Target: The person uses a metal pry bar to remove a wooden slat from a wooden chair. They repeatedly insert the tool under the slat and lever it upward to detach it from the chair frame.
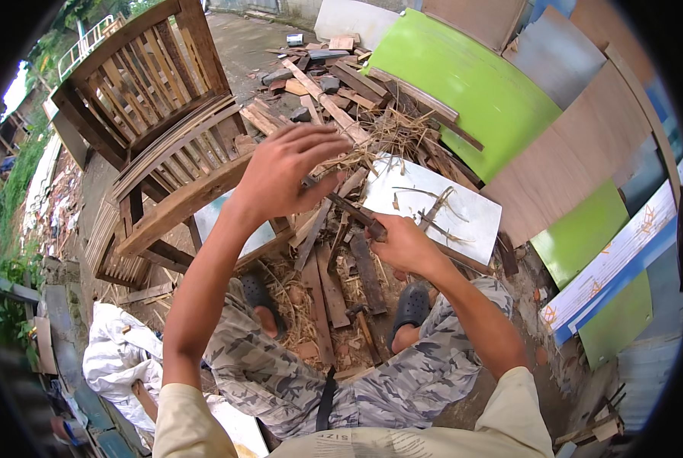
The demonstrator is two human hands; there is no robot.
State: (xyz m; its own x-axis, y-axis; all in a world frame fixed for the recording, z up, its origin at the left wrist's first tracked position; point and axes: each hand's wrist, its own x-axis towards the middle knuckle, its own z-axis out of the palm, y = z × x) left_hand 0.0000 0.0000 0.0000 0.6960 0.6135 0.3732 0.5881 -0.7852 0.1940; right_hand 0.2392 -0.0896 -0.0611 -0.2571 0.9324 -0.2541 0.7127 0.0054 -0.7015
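- Left hand (pixel 284 172), centre frame: raised, fingers loosely spread and curled, nothing in its grasp; hovers over the scrap wood pile (pixel 341 114).
- Right hand (pixel 404 246), just right of centre: clenched around a dark, narrow wooden strip (pixel 353 211) that angles up-left toward the left hand.
- Strip: thin, weathered, dark brown, lying above scattered slats and straw.
- White board (pixel 463 221), right of the hands: flat, dry stalks on it.
- Green panel (pixel 471 84), upper right: leaning, glossy.
- Slatted wooden chair (pixel 147 99), upper left: tipped over.
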